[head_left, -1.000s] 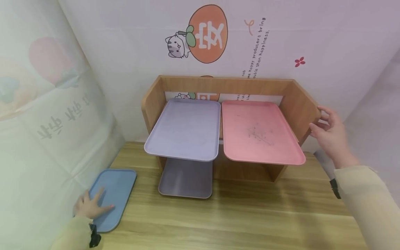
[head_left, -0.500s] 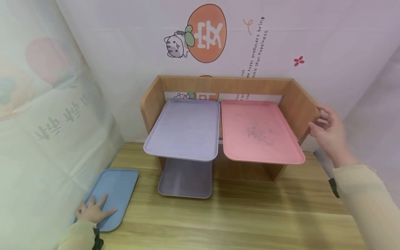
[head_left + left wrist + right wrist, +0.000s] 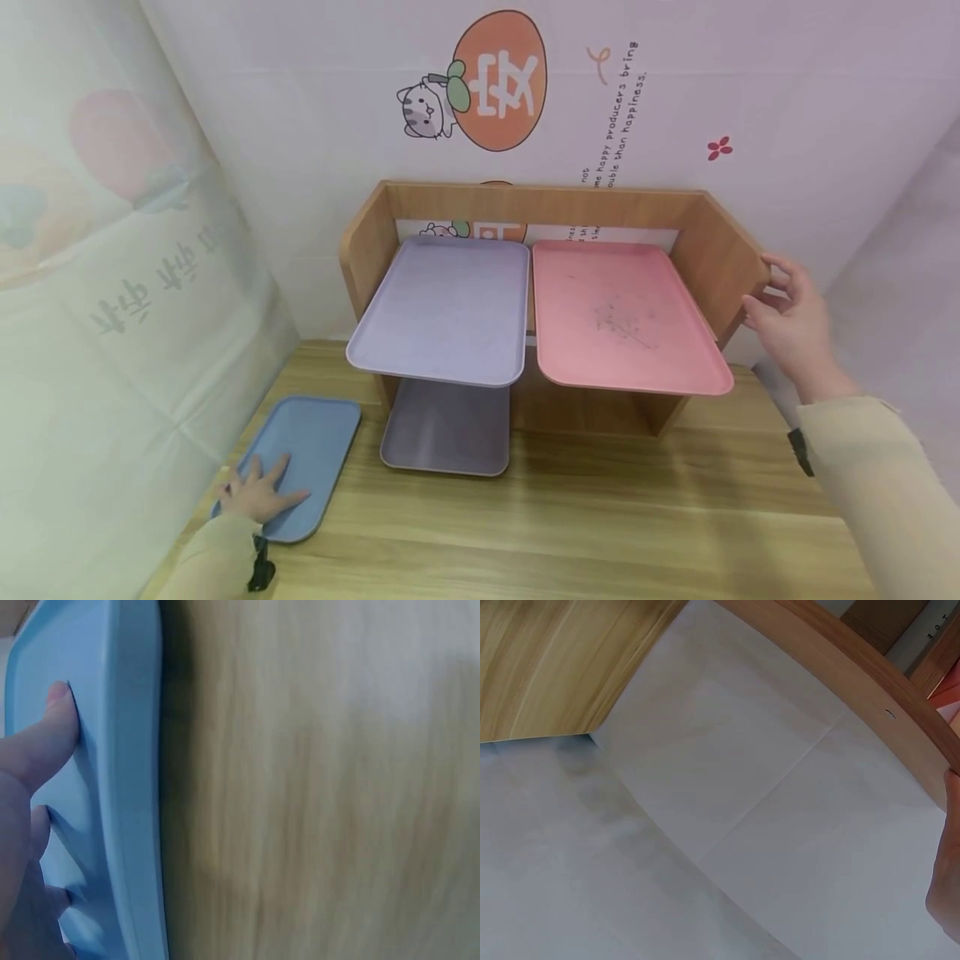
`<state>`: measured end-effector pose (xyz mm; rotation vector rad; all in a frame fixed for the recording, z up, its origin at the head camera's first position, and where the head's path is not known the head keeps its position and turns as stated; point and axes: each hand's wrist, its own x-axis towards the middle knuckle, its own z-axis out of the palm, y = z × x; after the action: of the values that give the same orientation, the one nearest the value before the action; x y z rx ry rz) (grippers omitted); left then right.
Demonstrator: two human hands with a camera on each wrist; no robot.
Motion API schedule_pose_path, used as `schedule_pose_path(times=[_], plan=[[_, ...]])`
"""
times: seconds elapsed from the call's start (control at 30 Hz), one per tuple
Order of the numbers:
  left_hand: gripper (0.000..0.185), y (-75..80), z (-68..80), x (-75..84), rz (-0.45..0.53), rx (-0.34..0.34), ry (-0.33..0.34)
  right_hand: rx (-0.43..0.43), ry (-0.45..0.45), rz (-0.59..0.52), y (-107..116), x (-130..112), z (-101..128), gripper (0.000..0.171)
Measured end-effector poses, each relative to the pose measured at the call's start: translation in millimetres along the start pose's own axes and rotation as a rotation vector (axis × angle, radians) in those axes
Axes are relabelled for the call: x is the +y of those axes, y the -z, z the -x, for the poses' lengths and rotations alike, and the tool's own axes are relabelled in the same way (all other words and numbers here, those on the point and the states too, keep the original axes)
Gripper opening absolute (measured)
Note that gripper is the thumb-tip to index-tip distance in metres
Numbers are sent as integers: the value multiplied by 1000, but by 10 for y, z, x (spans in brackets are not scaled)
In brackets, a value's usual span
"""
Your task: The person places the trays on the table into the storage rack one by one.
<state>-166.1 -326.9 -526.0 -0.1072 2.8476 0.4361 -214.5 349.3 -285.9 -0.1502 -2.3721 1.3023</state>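
Observation:
A blue tray (image 3: pixel 307 454) lies flat on the wooden table (image 3: pixel 570 517) at the near left. My left hand (image 3: pixel 258 493) rests flat on its near end with fingers spread; the left wrist view shows straight fingers (image 3: pixel 45 742) pressing inside the blue tray (image 3: pixel 120 787). A wooden rack (image 3: pixel 708 242) stands at the back and carries a lilac tray (image 3: pixel 446 308) and a pink tray (image 3: pixel 622 317); a grey tray (image 3: pixel 446 429) lies beneath the lilac one. My right hand (image 3: pixel 787 312) holds the rack's right side panel, thumb in front; only the thumb's edge (image 3: pixel 946 862) shows beside the rack panel (image 3: pixel 855 667).
A patterned cloth wall (image 3: pixel 112 292) rises close along the table's left edge. A white wall with a cat and orange sticker (image 3: pixel 487 83) stands behind the rack. Pale sheeting (image 3: pixel 727 825) lies beyond the table's right edge.
My left hand has slid the blue tray to the right, away from the cloth wall and nearer the grey tray. The right hand has stayed on the rack's side.

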Motion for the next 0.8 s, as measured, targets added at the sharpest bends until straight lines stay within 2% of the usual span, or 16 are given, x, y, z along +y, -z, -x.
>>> schedule_pose_path(times=[0.37,0.47,0.57,0.7,0.8], plan=[[97,-134,-77,258,-8,12,-36,11,32,-41,1,0,8,61],[99,-186,-127,293,-3,8,-46,21,34,-46,28,19,17,61],[98,-205,-152,303,-1,33,-56,26,31,-54,40,28,25,61],[99,-186,-126,176,19,110,-87,23,27,-34,9,9,24,59],[105,-157,-135,30,15,120,-89,34,37,-6,-5,-5,18,58]])
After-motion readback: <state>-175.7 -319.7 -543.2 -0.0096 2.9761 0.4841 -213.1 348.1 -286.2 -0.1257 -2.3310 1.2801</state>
